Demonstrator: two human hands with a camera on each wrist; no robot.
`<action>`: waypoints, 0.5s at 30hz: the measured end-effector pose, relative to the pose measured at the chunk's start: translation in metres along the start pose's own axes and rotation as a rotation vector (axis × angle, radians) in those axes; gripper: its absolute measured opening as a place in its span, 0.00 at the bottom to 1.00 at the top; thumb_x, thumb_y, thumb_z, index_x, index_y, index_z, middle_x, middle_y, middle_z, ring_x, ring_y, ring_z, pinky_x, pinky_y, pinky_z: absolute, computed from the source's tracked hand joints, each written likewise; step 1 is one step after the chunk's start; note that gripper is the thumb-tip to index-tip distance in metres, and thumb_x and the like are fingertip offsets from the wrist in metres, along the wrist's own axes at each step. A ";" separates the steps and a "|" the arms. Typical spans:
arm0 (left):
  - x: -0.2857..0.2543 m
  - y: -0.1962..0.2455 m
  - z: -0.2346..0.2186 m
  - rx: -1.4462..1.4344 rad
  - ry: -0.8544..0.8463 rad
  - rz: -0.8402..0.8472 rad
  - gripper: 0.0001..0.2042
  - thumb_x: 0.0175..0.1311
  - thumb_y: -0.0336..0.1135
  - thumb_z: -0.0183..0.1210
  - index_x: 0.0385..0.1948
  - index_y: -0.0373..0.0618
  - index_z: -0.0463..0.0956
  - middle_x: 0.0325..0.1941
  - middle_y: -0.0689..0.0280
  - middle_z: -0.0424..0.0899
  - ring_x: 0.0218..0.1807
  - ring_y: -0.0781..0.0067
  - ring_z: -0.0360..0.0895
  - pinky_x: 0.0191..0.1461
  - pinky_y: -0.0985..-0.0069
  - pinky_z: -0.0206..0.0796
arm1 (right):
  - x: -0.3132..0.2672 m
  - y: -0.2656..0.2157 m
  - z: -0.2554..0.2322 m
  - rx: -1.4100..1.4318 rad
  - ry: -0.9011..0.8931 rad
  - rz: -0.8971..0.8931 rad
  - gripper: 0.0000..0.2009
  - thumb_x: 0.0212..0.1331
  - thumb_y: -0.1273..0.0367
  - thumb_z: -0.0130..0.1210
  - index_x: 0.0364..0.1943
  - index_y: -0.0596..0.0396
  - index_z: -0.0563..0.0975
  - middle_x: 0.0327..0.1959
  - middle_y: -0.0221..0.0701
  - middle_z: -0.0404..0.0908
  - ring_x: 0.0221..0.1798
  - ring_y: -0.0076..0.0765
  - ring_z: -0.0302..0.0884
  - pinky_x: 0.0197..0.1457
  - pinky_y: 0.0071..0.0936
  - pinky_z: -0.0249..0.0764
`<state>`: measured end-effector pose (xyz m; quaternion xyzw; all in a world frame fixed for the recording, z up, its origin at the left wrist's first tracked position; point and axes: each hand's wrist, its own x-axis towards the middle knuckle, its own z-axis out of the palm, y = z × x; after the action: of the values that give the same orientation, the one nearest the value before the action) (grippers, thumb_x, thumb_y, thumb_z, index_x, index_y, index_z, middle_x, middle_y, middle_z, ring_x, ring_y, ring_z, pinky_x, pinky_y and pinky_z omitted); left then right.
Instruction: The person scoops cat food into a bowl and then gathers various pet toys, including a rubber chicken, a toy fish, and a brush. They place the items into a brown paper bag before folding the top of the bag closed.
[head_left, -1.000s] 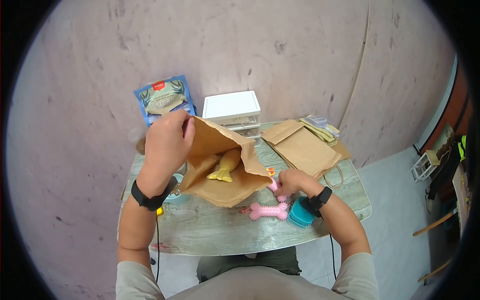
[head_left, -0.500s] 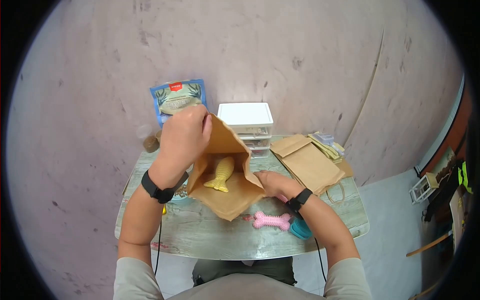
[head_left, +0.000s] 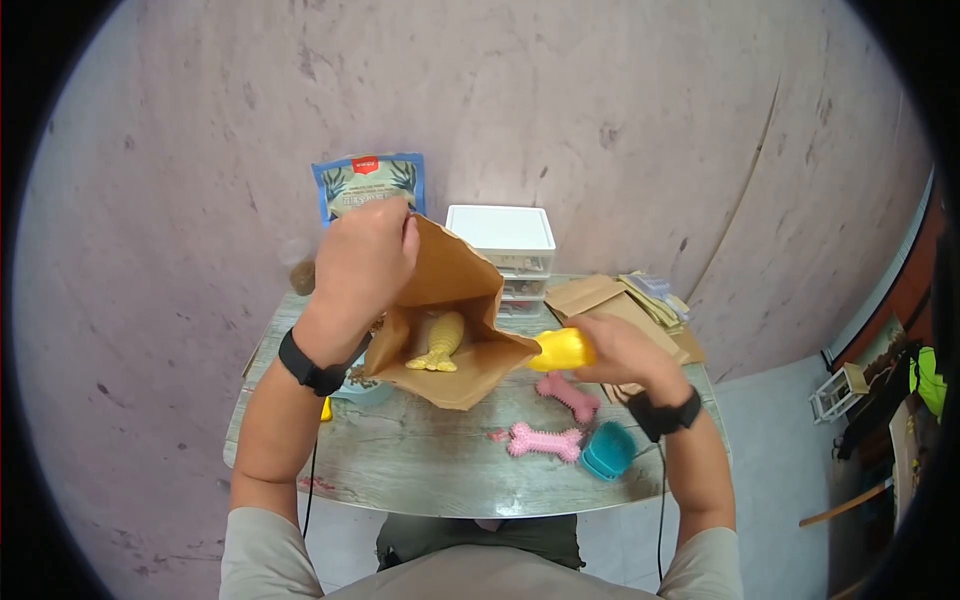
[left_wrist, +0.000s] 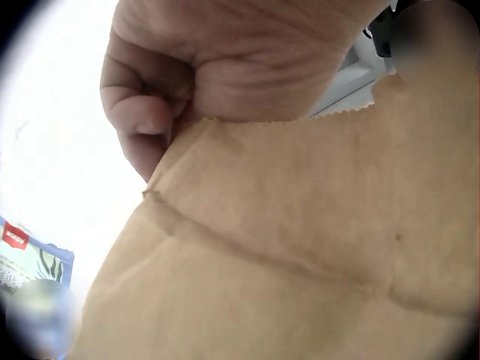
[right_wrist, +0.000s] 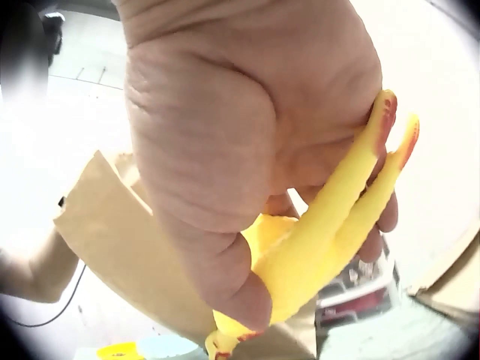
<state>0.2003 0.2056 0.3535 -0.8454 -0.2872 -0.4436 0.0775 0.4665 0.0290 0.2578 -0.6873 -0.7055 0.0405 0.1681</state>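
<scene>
My left hand point(head_left: 365, 255) grips the top edge of a brown paper bag point(head_left: 448, 262), holding it up with its mouth tilted towards me. In the left wrist view, the thumb and curled fingers pinch the bag's corner. Inside the bag lies a yellow toy with a fish tail point(head_left: 440, 342). My right hand point(head_left: 625, 350) holds a yellow rubber chicken point(head_left: 562, 350) at the right edge of the bag's mouth. Its two red-tipped legs point(right_wrist: 352, 191) stick out past the palm in the right wrist view, with thumb and fingers around the body.
Two pink spiky bones point(head_left: 545, 441) and a teal cup-like item point(head_left: 608, 452) lie at the front right. A light-blue bowl point(head_left: 365, 392) of kibble stands at left. Behind are a pet food pouch point(head_left: 370, 185), a white drawer unit point(head_left: 500, 228) and flat paper bags point(head_left: 585, 292).
My right hand has moved from beside the pink bones, taken hold of the rubber chicken and raised it to the bag's right edge. The left hand keeps its grip on the bag.
</scene>
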 end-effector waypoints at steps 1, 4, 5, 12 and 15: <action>0.000 0.000 -0.001 0.013 -0.016 -0.013 0.05 0.58 0.30 0.59 0.27 0.38 0.77 0.28 0.52 0.81 0.31 0.48 0.79 0.35 0.60 0.70 | -0.015 -0.003 -0.019 -0.046 0.007 0.038 0.29 0.38 0.66 0.68 0.50 0.56 0.75 0.42 0.44 0.79 0.47 0.54 0.77 0.52 0.40 0.73; -0.006 0.008 -0.001 -0.046 -0.058 0.075 0.05 0.58 0.30 0.59 0.28 0.38 0.78 0.28 0.53 0.82 0.32 0.49 0.80 0.36 0.61 0.71 | -0.069 -0.007 -0.060 -0.102 0.081 0.151 0.26 0.40 0.67 0.66 0.50 0.56 0.75 0.43 0.45 0.79 0.47 0.53 0.78 0.51 0.42 0.74; -0.008 0.013 -0.002 -0.041 -0.059 0.069 0.05 0.58 0.30 0.59 0.28 0.38 0.78 0.28 0.53 0.82 0.32 0.49 0.80 0.36 0.61 0.71 | -0.086 -0.011 -0.073 -0.084 0.112 0.185 0.26 0.40 0.68 0.66 0.49 0.57 0.75 0.44 0.45 0.79 0.47 0.53 0.78 0.51 0.41 0.74; -0.017 0.061 -0.004 -0.170 -0.338 0.216 0.04 0.56 0.29 0.58 0.28 0.38 0.79 0.26 0.53 0.82 0.32 0.51 0.81 0.36 0.61 0.73 | -0.187 -0.052 -0.122 0.317 0.344 0.331 0.33 0.36 0.69 0.68 0.54 0.60 0.74 0.49 0.39 0.79 0.52 0.39 0.78 0.59 0.31 0.71; -0.020 0.080 -0.005 -0.157 -0.427 0.281 0.04 0.56 0.29 0.58 0.28 0.39 0.80 0.26 0.54 0.82 0.32 0.52 0.81 0.36 0.62 0.73 | -0.192 -0.066 -0.115 0.445 0.245 0.273 0.34 0.38 0.67 0.71 0.55 0.61 0.73 0.49 0.39 0.78 0.52 0.39 0.78 0.58 0.31 0.71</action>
<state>0.2320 0.1289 0.3505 -0.9548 -0.1416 -0.2612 0.0103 0.4370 -0.1832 0.3503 -0.7219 -0.5545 0.1332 0.3920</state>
